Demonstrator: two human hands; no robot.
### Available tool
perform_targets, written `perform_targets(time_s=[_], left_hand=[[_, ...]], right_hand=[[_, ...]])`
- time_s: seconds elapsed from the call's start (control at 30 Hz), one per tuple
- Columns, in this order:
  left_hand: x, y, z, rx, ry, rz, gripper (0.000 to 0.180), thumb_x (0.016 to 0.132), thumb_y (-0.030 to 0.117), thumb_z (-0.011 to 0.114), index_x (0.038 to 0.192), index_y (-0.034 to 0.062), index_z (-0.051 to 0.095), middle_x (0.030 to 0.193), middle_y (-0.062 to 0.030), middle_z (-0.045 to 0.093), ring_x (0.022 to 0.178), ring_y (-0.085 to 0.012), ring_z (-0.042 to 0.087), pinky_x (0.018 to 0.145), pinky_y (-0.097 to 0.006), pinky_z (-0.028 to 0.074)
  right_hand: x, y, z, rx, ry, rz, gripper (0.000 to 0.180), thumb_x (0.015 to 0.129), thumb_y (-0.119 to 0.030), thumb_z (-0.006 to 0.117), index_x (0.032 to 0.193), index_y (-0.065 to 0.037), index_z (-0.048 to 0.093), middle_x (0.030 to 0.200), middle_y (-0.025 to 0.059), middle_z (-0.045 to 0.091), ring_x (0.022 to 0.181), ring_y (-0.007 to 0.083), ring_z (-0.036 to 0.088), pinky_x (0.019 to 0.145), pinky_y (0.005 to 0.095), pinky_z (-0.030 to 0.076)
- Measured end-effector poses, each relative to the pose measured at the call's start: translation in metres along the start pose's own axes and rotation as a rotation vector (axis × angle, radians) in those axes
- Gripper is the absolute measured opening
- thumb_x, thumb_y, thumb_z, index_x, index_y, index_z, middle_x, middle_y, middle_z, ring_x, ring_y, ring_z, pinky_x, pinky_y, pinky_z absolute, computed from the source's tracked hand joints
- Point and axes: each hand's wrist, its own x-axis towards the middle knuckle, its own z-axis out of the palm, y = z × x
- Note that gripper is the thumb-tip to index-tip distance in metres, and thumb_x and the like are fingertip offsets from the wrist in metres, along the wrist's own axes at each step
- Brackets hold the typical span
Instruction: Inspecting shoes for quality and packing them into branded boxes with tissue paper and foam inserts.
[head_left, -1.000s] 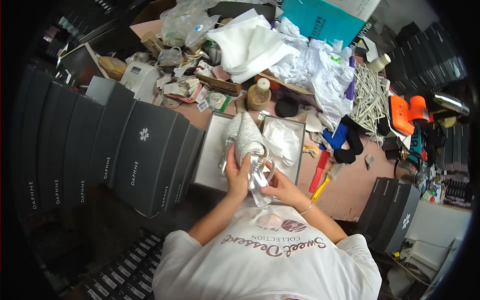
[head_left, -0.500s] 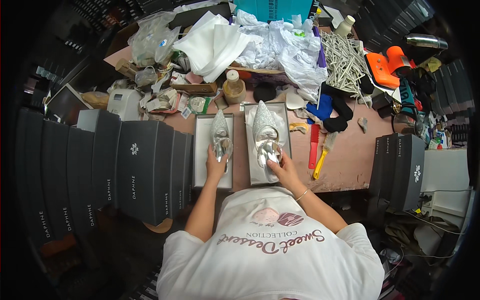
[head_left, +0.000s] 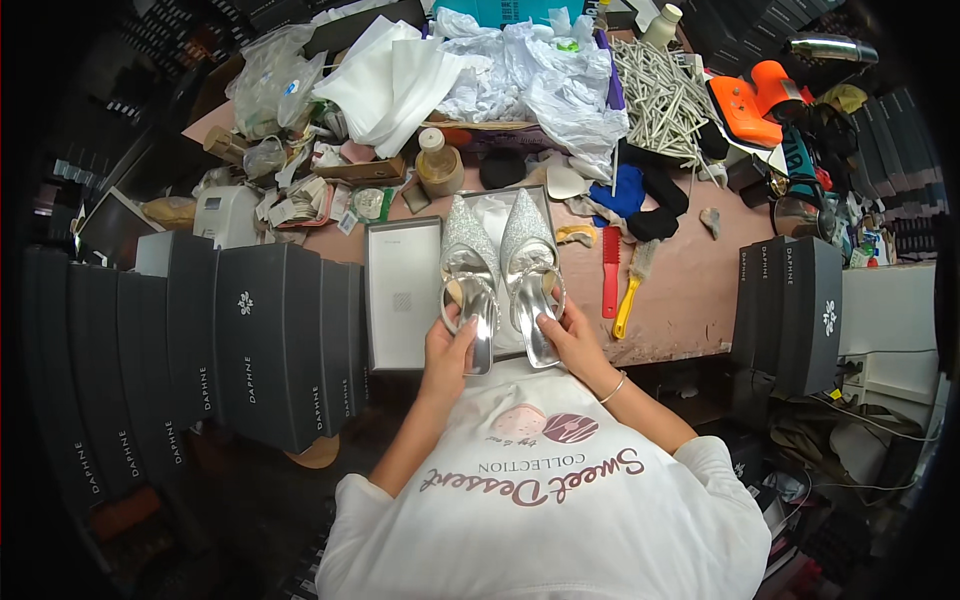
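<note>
A pair of silver, pointed-toe slingback shoes is held side by side, toes pointing away from me. My left hand [head_left: 452,350] grips the left shoe [head_left: 468,235] near its heel, thumb on the shiny insole. By its heel end the right shoe [head_left: 528,235] is gripped in my right hand [head_left: 568,338], thumb inside. Both shoes are over a grey shoe box part lined with white tissue [head_left: 493,208], which they partly hide. Just left of them lies the other box part [head_left: 405,300], shallow and pale inside with a dark rim.
Dark shoe boxes stand in rows at the left [head_left: 268,340] and right [head_left: 810,315]. A red comb [head_left: 610,270] and a yellow-handled brush [head_left: 632,290] lie right of the shoes. Farther back are a bottle [head_left: 437,165], crumpled white paper [head_left: 540,75], pale sticks [head_left: 660,100] and an orange tape dispenser [head_left: 745,112].
The left shoe has moved right, from over the left box part to beside the right shoe. Both shoes now look closer and nearly touch. The whole view has shifted slightly.
</note>
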Motion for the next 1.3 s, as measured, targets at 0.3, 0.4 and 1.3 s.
perform_targets(time_s=[0.3,0.4,1.3], left_hand=[[0.009,-0.011,-0.018,-0.101,0.123,-0.023,0.050,0.100,0.035,0.041,0.129,-0.0051,0.045,0.109,-0.0073,0.060,0.096,-0.0105,0.058,0.080,-0.024,0.048],[0.011,-0.013,-0.027,-0.150,0.035,-0.037,0.059,0.101,0.043,0.032,0.131,-0.0062,0.044,0.120,-0.0115,0.058,0.106,-0.0161,0.057,0.089,-0.029,0.047],[-0.026,0.001,0.014,0.224,-0.271,-0.152,0.069,0.084,0.004,0.058,0.143,0.0007,0.022,0.122,-0.0099,0.047,0.107,-0.0157,0.050,0.092,-0.028,0.041]], right_hand=[[0.031,0.032,-0.023,-0.419,-0.090,0.002,0.060,0.093,-0.017,0.058,0.142,0.001,0.030,0.120,0.0135,0.055,0.100,0.0160,0.056,0.084,0.0277,0.047],[0.042,0.019,-0.016,-0.351,-0.068,-0.208,0.064,0.093,-0.020,0.057,0.146,-0.006,0.024,0.142,0.0169,0.036,0.123,0.0229,0.044,0.098,0.0326,0.040],[0.079,-0.007,0.038,-1.360,-0.220,-1.063,0.010,0.076,-0.016,0.059,0.082,-0.010,0.054,0.076,0.0051,0.053,0.073,0.0223,0.060,0.062,0.0351,0.046]])
